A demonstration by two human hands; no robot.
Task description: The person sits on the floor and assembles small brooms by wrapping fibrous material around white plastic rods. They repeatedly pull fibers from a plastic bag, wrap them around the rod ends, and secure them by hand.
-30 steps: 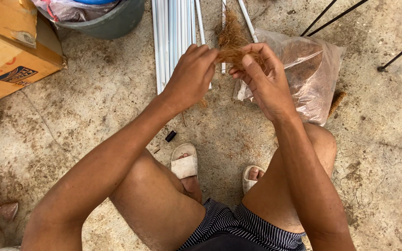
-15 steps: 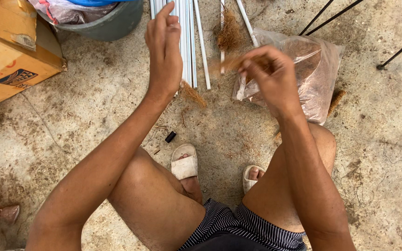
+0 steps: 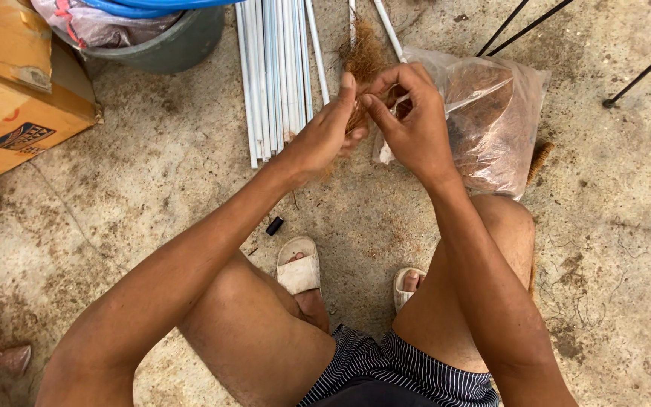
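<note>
- right hand point(image 3: 414, 124) grip pinched shut on a tuft of brown fibre point(image 3: 357, 114), thumb and fingers closed around its top
- left hand point(image 3: 327, 134) grip also closed on the same tuft, fingers straight up beside it, touching the right fingertips
- tuft hangs between both hands, long axis roughly vertical in view, both hands equally near
- clear plastic bag point(image 3: 491, 113) of more fibre lies just right of the hands, on the concrete floor point(image 3: 152, 188)
- white pipes point(image 3: 276, 68) lie just left, cardboard box point(image 3: 16, 90) well apart on the left
</note>
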